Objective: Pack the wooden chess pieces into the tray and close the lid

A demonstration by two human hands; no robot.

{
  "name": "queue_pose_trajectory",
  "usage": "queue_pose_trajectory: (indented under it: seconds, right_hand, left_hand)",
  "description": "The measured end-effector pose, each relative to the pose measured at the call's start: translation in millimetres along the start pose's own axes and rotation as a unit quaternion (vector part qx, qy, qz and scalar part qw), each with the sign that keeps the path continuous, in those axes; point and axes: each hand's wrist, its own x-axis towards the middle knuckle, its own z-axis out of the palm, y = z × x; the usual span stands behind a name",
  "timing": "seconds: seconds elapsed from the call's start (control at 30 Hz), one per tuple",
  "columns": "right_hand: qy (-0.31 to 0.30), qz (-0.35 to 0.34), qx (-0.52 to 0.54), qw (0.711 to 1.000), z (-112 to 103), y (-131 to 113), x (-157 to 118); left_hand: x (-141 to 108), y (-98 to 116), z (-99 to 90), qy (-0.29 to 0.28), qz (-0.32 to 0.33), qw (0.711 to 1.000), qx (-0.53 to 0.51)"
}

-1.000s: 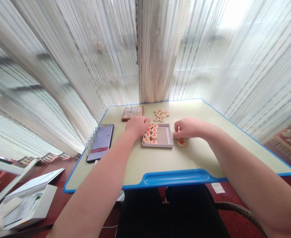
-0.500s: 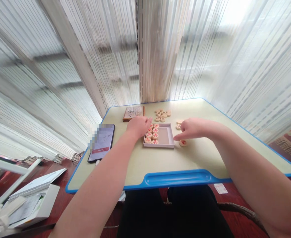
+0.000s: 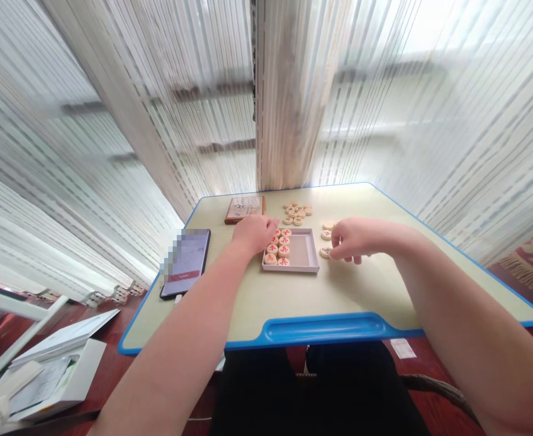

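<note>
While left hand (image 3: 253,232) touches box (image 3: 299,251), right (image 3: 351,237) touches disc (image 3: 325,252).

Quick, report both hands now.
Left hand: loosely curled at the box's far left corner; grip can't be told.
Right hand: fingers bent at a piece right of the box; whether it holds anything can't be told.

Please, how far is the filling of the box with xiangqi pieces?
Seemingly done: two columns of red-marked xiangqi pieces in the shallow box. In hand: the right hand is at a loose piece; its grip is unclear. Left: the box's bare right part, other loose pieces nearby, perhaps the pile behind the box.
</note>
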Motion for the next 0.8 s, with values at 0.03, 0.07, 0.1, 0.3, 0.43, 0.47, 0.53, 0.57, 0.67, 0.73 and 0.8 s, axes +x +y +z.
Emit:
queue_pose_trajectory:
  seconds: [0.03,0.07,0.1,0.3,0.43,0.47,0.53,0.57,0.67,0.73,0.8]
  right_hand:
    - [0.017,-0.016,0.010,1.000,-2,0,0]
    - [0.038,-0.031,0.016,0.999,-4,0,-1]
    - [0.064,-0.047,0.017,0.997,-5,-2,-1]
    - [0.162,-0.199,0.008,0.967,17,-26,9]
    - [0.175,-0.287,-0.027,0.941,41,-41,17]
    - [0.180,-0.290,-0.035,0.939,44,-43,17]
    - [0.179,-0.290,-0.042,0.939,45,-43,17]
    - [0.175,-0.292,-0.040,0.939,44,-42,17]
    - [0.168,-0.311,-0.035,0.935,41,-37,18]
    - [0.177,-0.325,-0.033,0.928,41,-35,21]
    - [0.192,-0.317,-0.032,0.928,41,-34,25]
  left_hand:
    - [0,0,-0.2,-0.002,-0.001,1.000,-0.001]
    - [0,0,-0.3,-0.004,-0.002,1.000,-0.002]
    - [0,1,-0.4,-0.005,-0.002,1.000,-0.002]
    - [1,2,-0.2,-0.007,-0.001,1.000,0.009]
    - [1,1,0.0,-0.007,0.000,1.000,0.014]
    - [1,1,0.2,-0.007,0.001,1.000,0.014]
    - [1,1,0.6,-0.004,0.001,1.000,0.013]
    - [1,1,0.8,-0.003,0.002,1.000,0.012]
    - [1,1,0.7,-0.003,0.001,1.000,0.009]
    - [1,1,0.2,-0.007,0.000,1.000,0.007]
    - [1,1,-0.4,-0.011,-0.003,1.000,0.005]
